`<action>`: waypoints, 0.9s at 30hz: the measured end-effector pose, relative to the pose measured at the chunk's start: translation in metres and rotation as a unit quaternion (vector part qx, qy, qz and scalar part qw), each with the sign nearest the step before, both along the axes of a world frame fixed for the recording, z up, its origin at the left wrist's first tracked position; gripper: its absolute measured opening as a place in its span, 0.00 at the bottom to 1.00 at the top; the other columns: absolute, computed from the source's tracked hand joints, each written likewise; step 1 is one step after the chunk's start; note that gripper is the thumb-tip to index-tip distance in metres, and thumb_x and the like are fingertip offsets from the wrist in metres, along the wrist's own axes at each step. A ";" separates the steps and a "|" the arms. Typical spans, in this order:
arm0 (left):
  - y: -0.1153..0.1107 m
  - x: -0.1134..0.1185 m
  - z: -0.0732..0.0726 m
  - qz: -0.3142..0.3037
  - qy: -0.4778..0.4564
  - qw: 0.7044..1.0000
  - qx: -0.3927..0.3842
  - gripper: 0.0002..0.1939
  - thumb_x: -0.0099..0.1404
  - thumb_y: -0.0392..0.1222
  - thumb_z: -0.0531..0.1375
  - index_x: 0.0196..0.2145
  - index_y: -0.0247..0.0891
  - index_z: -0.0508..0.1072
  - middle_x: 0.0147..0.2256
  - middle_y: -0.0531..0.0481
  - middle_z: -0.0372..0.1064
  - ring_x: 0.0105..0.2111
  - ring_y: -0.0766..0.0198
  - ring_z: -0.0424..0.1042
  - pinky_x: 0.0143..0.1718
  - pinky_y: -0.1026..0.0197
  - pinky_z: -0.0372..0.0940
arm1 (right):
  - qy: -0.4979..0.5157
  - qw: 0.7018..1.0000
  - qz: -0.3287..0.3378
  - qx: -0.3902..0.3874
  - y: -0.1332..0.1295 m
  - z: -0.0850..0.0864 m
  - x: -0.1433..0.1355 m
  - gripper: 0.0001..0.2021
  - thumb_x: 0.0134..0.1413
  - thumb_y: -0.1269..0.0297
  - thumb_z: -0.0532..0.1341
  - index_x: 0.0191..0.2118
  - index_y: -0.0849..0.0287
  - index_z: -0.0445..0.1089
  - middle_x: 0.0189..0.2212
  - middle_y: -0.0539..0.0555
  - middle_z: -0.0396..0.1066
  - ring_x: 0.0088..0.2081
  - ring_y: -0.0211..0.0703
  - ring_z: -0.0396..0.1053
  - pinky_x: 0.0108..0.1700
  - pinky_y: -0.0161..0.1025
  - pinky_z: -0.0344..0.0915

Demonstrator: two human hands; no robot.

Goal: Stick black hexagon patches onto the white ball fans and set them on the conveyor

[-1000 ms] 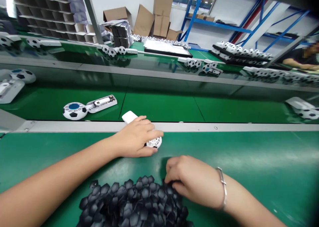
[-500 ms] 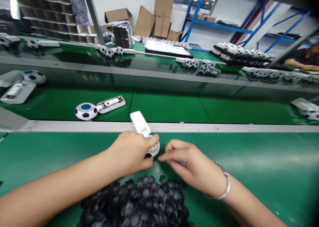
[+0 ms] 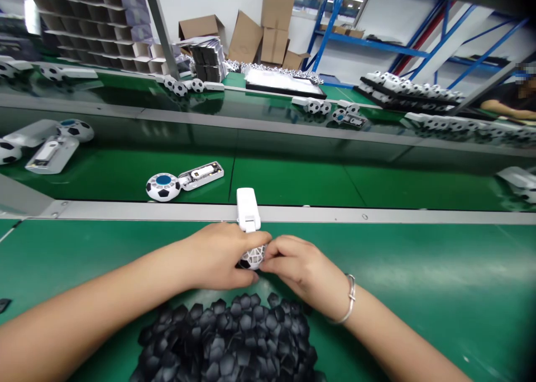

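Nearest to us, a heap of black pentagon pieces (image 3: pixel 234 340) lies on the green table (image 3: pixel 419 292), dark and glossy, spread between the two forearms. Just beyond it both hands meet over one small fan. The left hand (image 3: pixel 220 256) curls around the ball-shaped head of the fan (image 3: pixel 251 256), fingers wrapped and thumb underneath, steadying it. The right hand (image 3: pixel 299 267), a bracelet (image 3: pixel 349 306) on its wrist, comes in from the right with fingertips drawn together against the head's lattice; it looks as if they pinch a black piece there, though the piece itself is hidden, so I cannot be sure.

My read: this is the fitting step, a black piece being pressed into a cell of the white football-patterned head. The next move would call for a firm, square push with the fingertips while the left hand keeps the head from rolling.

The fan's white handle (image 3: pixel 248 210) sticks straight away from us, its long axis running near to far, head toward us, handle tip reaching over the grey rail (image 3: pixel 377 214).

Farther on, the conveyor belt (image 3: pixel 293 181) carries an open fan (image 3: pixel 184 181) with a blue centre, lying crosswise. At the far back, cardboard boxes (image 3: pixel 274 22) and blue shelving (image 3: pixel 377 41).
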State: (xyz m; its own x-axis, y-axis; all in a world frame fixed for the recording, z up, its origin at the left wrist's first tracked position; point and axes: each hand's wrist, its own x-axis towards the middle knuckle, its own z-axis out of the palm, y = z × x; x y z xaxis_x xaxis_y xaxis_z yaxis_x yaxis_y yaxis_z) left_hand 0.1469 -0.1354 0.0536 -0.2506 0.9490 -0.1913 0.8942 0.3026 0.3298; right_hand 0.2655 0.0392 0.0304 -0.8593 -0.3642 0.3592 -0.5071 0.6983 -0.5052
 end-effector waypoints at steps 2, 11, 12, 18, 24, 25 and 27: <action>0.002 -0.001 -0.003 -0.004 0.003 1.000 0.005 0.25 0.57 0.60 0.61 0.48 0.49 0.66 0.27 0.54 0.69 0.26 0.58 0.70 0.24 0.62 0.54 | 0.024 0.999 -0.014 0.033 -0.002 -0.003 0.000 0.10 0.64 0.71 0.54 0.37 0.60 0.73 0.32 0.54 0.72 0.35 0.41 0.67 0.38 0.38 0.67; 0.006 -0.002 -0.013 -0.028 0.087 0.995 0.049 0.13 0.65 0.56 0.53 0.43 0.50 0.68 0.27 0.55 0.70 0.26 0.60 0.69 0.22 0.63 0.49 | -0.089 0.993 -0.060 0.041 0.000 0.003 0.006 0.09 0.60 0.76 0.56 0.37 0.60 0.73 0.34 0.54 0.73 0.37 0.40 0.70 0.40 0.35 0.66; 0.006 -0.004 -0.014 -0.037 0.096 0.993 0.057 0.14 0.65 0.55 0.53 0.44 0.51 0.68 0.27 0.55 0.70 0.26 0.60 0.69 0.22 0.62 0.48 | -0.132 0.988 -0.056 0.059 0.001 0.007 0.009 0.09 0.58 0.77 0.58 0.36 0.59 0.74 0.34 0.52 0.73 0.35 0.39 0.70 0.38 0.34 0.66; 0.006 -0.017 -0.016 -0.105 0.102 0.986 0.073 0.19 0.62 0.55 0.56 0.50 0.54 0.67 0.30 0.53 0.71 0.27 0.60 0.70 0.23 0.62 0.50 | -0.263 0.937 0.046 0.227 -0.009 0.018 0.017 0.10 0.59 0.73 0.58 0.30 0.58 0.75 0.31 0.53 0.72 0.36 0.43 0.70 0.36 0.37 0.63; 0.007 -0.021 -0.014 -0.155 0.114 0.979 0.073 0.20 0.62 0.54 0.56 0.51 0.53 0.66 0.32 0.51 0.70 0.26 0.60 0.68 0.24 0.61 0.51 | -0.182 0.931 0.014 0.316 -0.033 0.001 0.027 0.05 0.53 0.73 0.64 0.27 0.61 0.72 0.26 0.54 0.70 0.30 0.47 0.69 0.27 0.40 0.61; 0.007 -0.021 -0.014 -0.156 0.115 0.978 0.071 0.20 0.62 0.54 0.56 0.51 0.53 0.66 0.31 0.51 0.69 0.26 0.60 0.68 0.24 0.61 0.51 | -0.164 0.933 0.000 0.319 -0.038 -0.001 0.030 0.04 0.52 0.73 0.64 0.27 0.62 0.72 0.26 0.55 0.70 0.29 0.47 0.69 0.26 0.40 0.61; 0.007 -0.020 -0.016 -0.154 0.113 0.979 0.072 0.20 0.61 0.54 0.56 0.51 0.53 0.66 0.31 0.51 0.68 0.26 0.60 0.67 0.24 0.61 0.52 | -0.148 0.934 -0.035 0.322 -0.048 -0.003 0.035 0.03 0.51 0.73 0.64 0.29 0.62 0.72 0.26 0.56 0.71 0.29 0.49 0.69 0.25 0.41 0.63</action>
